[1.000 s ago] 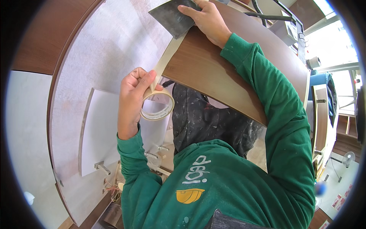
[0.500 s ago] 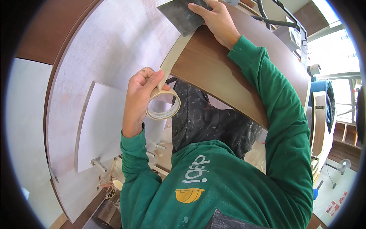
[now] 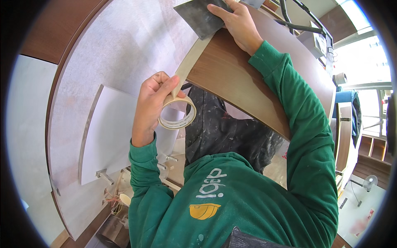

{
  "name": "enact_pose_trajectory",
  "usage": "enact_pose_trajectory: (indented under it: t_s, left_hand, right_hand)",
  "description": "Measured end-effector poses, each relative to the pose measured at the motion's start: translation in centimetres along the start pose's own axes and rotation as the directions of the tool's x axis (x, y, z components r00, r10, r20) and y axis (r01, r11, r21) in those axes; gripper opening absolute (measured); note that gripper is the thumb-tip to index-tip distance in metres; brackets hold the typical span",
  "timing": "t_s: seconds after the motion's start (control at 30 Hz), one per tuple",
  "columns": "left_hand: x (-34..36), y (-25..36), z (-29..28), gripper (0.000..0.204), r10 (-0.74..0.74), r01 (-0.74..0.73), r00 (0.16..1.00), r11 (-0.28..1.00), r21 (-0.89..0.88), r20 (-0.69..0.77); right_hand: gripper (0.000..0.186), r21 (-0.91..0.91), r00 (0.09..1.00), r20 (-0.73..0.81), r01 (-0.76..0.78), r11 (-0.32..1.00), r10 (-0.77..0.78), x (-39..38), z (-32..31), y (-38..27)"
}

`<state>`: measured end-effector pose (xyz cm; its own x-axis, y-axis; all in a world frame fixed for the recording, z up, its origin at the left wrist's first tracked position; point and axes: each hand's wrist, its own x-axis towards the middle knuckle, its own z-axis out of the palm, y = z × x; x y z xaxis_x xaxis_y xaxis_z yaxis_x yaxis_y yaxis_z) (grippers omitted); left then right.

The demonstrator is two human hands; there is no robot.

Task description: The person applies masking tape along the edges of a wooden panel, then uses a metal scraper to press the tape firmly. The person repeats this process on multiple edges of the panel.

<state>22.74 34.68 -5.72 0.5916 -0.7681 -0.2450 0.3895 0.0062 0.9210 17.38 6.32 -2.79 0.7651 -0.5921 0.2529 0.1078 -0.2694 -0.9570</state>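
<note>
My left hand [image 3: 151, 101] pinches a roll of cream masking tape [image 3: 178, 124], which hangs below the fingers. From it a pulled-out tape strip [image 3: 191, 56] runs up along the left edge of a brown wooden board [image 3: 244, 82], beside a pale, blotchy panel [image 3: 120, 45]. At the top, my right hand [image 3: 242, 29] holds a thin dark-grey square sheet [image 3: 200, 18], thumb on its face. The sheet's lower corner covers the strip's upper end. Whether it presses on the tape is hidden, as are some right-hand fingers.
A white hinged door [image 3: 120, 132] stands at left, with a metal hinge [image 3: 104, 176] on it. Loose wires [image 3: 113, 200] lie below. A black hose [image 3: 300, 24] crosses at upper right. A small fan [image 3: 370, 182] is at far right.
Both hands keep their grips and nearly the same places. The dark sheet and right hand sit very slightly farther right; the view has shifted a little.
</note>
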Motion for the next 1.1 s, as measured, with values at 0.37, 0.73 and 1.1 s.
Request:
enact_pose_trajectory:
  t_s: [0.37,0.73,1.1]
  left_hand:
    - [0.1,-0.4,-0.2,0.024,-0.004,0.004,1.000,1.000,-0.010,0.008]
    - [0.2,-1.0,-0.2,0.023,0.046,-0.045,0.999,0.995,0.093,-0.002]
    - [0.3,-1.4,0.4,0.026,0.132,-0.122,0.990,0.974,0.189,-0.044]
  right_hand:
    - [0.025,0.095,0.999,0.040,-0.007,0.995,0.004,0.2,-0.1,0.5]
    - [0.037,0.149,0.997,0.026,-0.071,0.986,0.068,0.5,0.0,1.1]
    - [0.037,-0.234,0.653,0.683,-0.229,0.945,0.328,-4.7,-4.6,-6.5]
